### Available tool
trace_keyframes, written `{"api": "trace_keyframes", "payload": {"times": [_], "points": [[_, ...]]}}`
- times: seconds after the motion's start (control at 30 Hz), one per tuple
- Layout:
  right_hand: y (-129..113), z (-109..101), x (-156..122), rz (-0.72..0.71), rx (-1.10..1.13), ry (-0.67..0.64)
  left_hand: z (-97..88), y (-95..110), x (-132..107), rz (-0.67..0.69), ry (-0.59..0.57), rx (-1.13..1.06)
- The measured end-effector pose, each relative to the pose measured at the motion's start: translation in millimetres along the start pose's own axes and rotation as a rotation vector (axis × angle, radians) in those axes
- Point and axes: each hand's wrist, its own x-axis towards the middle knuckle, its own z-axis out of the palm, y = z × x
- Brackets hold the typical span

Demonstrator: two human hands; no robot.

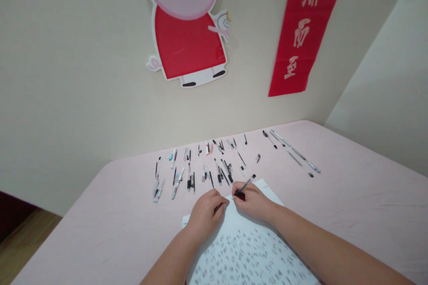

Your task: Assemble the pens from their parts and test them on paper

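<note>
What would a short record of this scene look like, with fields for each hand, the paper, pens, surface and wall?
Left hand: rests on the white paper
Right hand: grips a clear-barrelled pen
Paper: rows of small dark marks on its nearer part
Other pens and pen parts: spread beyond the hands
Surface: pink cloth
Wall: Peppa Pig cutout, red banner

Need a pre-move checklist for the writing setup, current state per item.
1. Pen held in right hand: ok.
2. Pen tip touching paper: cannot tell, fingers hide it.
3. Left hand at the paper's upper left: ok.
4. Left hand free of objects: cannot tell, fingers are curled.
5. Loose pen pieces beyond the paper's far edge: ok.
6. Page unmarked: not ok, dark marks cover the nearer part.
</note>
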Motion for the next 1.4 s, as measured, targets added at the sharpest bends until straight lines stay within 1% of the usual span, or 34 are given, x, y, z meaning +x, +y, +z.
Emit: {"api": "trace_keyframes", "payload": {"times": [0.2,0.53,0.93,1.2,1.4], "points": [[-2.7,-1.5,0.3,-0.001,-0.028,0.005,2.2,-2.9,0.6,0.005,0.005,-0.005],[3.4,1.3,1.0,-0.037,-0.006,0.009,1.0,-1.6,-0.3,0.001,0.002,-0.001],[0.7,-2.0,0.8,-0.006,0.004,-0.014,0.1,-0.6,0.3,-0.013,-0.003,0.000],[4.3,-2.6,5.1,0.077,0.192,0.070,0.3,-1.4,0.3,-0.004,-0.008,-0.002],[3.9,-2.4,4.9,0.083,0.143,0.064,-0.8,0.1,0.4,-0.005,-0.006,0.000]]}}
